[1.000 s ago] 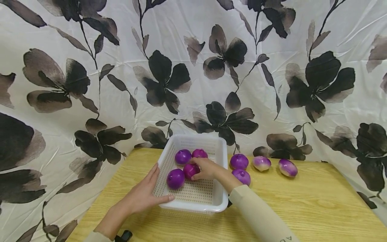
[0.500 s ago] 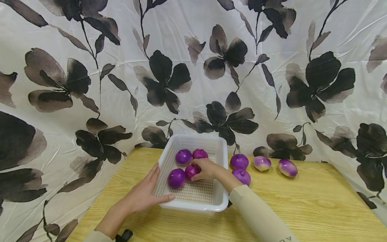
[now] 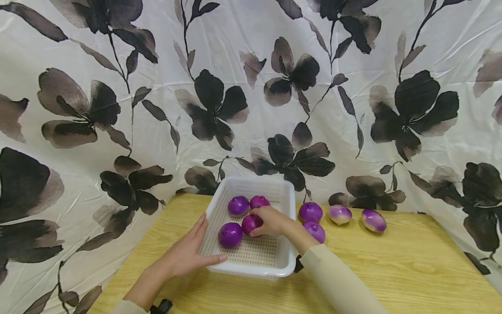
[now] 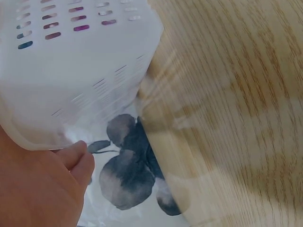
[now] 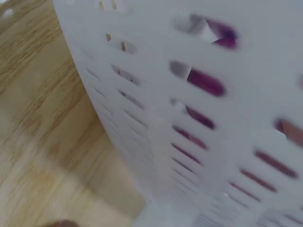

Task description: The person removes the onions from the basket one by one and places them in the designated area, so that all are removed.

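One magenta onion (image 3: 250, 225) was gripped by the right hand (image 3: 269, 221) near the middle of the white plastic basket (image 3: 251, 270). Since the preceding frames, this onion and the adjacent large purple onion (image 3: 230, 235) had shifted slightly rightward; the grip was unchanged. In judgement, this indicated minor repositioning inside the basket, with release not yet made. The left hand (image 3: 187, 251) rested straight fingers along the outer left wall, thumb across the near rim, apparently steadying the basket, which stood on the worktop (image 3: 412, 257).

Visibility was limited as follows. The right forearm (image 3: 302, 237) partly covered a lilac onion (image 3: 315, 232) beside the basket. Fingertips behind the gripped onion could not be seen. The right wrist view showed mostly blurred, slotted wall, with purple behind the slots; the left wrist view cut off most of the hand.
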`<act>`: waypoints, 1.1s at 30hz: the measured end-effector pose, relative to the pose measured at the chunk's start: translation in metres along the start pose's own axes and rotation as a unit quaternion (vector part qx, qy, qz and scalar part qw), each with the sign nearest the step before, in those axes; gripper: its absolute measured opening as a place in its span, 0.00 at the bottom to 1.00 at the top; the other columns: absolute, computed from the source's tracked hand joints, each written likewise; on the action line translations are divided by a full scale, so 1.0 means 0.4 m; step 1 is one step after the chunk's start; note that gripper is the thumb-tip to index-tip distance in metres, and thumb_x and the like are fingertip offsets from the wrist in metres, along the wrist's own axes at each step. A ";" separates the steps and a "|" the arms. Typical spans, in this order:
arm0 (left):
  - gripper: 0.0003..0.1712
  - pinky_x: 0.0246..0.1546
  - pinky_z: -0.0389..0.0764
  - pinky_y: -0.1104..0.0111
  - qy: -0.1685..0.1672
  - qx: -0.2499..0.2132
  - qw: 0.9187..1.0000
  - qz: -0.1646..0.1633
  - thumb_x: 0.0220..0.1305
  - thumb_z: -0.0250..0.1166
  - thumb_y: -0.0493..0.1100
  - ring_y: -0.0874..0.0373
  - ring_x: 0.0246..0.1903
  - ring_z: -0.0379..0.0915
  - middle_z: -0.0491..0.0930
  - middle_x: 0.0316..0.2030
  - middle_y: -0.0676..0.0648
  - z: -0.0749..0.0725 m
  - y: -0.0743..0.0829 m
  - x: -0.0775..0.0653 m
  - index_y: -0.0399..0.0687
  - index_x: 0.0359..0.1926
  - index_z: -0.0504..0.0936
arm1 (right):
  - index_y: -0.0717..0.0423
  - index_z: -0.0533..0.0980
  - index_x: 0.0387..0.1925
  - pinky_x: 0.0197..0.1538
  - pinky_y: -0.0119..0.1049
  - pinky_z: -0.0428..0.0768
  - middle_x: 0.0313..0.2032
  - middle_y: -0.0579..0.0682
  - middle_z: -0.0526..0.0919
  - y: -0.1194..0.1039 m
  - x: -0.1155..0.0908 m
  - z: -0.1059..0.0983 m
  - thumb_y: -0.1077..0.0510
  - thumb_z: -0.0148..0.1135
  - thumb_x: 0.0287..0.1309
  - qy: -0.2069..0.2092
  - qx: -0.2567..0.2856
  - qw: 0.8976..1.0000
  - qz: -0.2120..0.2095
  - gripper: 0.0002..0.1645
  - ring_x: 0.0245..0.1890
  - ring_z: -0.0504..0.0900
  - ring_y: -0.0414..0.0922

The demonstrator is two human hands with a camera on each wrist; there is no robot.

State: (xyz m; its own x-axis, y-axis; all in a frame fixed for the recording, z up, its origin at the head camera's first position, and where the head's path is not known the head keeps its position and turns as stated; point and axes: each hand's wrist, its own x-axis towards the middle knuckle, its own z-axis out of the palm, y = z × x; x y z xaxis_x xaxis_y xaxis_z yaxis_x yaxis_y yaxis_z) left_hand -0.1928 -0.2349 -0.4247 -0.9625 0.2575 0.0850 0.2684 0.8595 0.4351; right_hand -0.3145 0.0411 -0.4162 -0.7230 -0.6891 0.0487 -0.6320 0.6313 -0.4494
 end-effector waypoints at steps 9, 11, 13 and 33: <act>0.75 0.71 0.59 0.38 0.007 -0.003 1.000 0.003 0.53 0.64 0.81 0.32 0.76 0.47 0.37 0.81 0.37 0.008 -0.003 0.000 0.33 0.80 0.44 | 0.62 0.77 0.62 0.66 0.51 0.75 0.57 0.57 0.83 -0.007 -0.040 -0.026 0.49 0.79 0.53 0.030 -0.010 0.999 -0.026 0.39 0.58 0.79 0.54; 0.75 0.71 0.59 0.38 0.007 -0.003 1.000 0.004 0.53 0.64 0.81 0.32 0.76 0.47 0.37 0.81 0.37 0.009 -0.004 0.000 0.33 0.80 0.44 | 0.62 0.78 0.61 0.64 0.50 0.77 0.56 0.56 0.84 -0.005 -0.054 -0.031 0.49 0.79 0.52 0.041 -0.011 0.999 -0.035 0.39 0.57 0.80 0.53; 0.74 0.71 0.60 0.38 0.010 -0.001 1.000 0.006 0.53 0.64 0.81 0.32 0.76 0.48 0.37 0.81 0.37 0.009 -0.003 0.000 0.33 0.80 0.44 | 0.63 0.78 0.60 0.61 0.48 0.79 0.54 0.56 0.85 -0.003 -0.069 -0.038 0.48 0.79 0.51 0.053 -0.010 0.997 -0.047 0.38 0.54 0.81 0.51; 0.75 0.70 0.60 0.37 0.016 -0.008 1.000 0.007 0.52 0.65 0.81 0.32 0.76 0.48 0.37 0.81 0.37 0.009 -0.004 0.003 0.34 0.81 0.43 | 0.59 0.78 0.63 0.51 0.44 0.86 0.55 0.53 0.84 -0.015 -0.203 -0.108 0.42 0.78 0.53 0.132 0.062 0.989 -0.018 0.41 0.49 0.84 0.46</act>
State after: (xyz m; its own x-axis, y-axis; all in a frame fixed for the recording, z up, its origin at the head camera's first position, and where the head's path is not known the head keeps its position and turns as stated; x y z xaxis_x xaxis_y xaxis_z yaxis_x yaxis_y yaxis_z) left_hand -0.1943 -0.2343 -0.4286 -0.9597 0.2545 0.1195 0.2809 0.8492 0.4472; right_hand -0.2640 0.1085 -0.3789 -0.7590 -0.5831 0.2897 -0.6311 0.5492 -0.5478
